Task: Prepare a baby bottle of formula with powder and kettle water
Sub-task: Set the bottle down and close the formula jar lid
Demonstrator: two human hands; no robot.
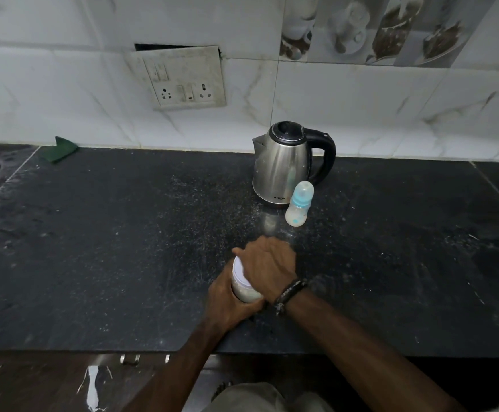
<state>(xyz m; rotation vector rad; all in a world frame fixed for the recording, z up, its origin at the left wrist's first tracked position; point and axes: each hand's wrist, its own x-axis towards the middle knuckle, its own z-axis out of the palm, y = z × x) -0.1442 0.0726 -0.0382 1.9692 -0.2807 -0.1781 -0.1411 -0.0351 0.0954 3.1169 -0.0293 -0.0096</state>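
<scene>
A person stood at a dark stone counter [93, 263] with both hands on a small jar [243, 285] of white powder near its front edge. The left hand [227, 304] wrapped the jar's lower body from the near side, fingers closed around it and bracing it on the counter. The right hand [267, 263] lay palm-down over the white lid [237, 270], fingers curled over the far rim, the wrist, with a braided band [289, 294] on it, angled in from the right; whether the hand was turning the lid or only pressing on it could not be told. The step in hand appeared to be opening the powder jar, an early stage of the job. The baby bottle [299, 203], with its blue collar and clear cap in place, stood upright farther back, just in front of the steel kettle [284, 165], which sat near the tiled wall [361, 93] with its lid shut and handle to the right. No cord ran to the socket plate [182, 78] that could be seen. A green cloth [60, 148] lay at the counter's back left. The next move likely called for a firm twist against the left hand's hold, then uncapping the bottle before any powder went in; no scoop was in view.
</scene>
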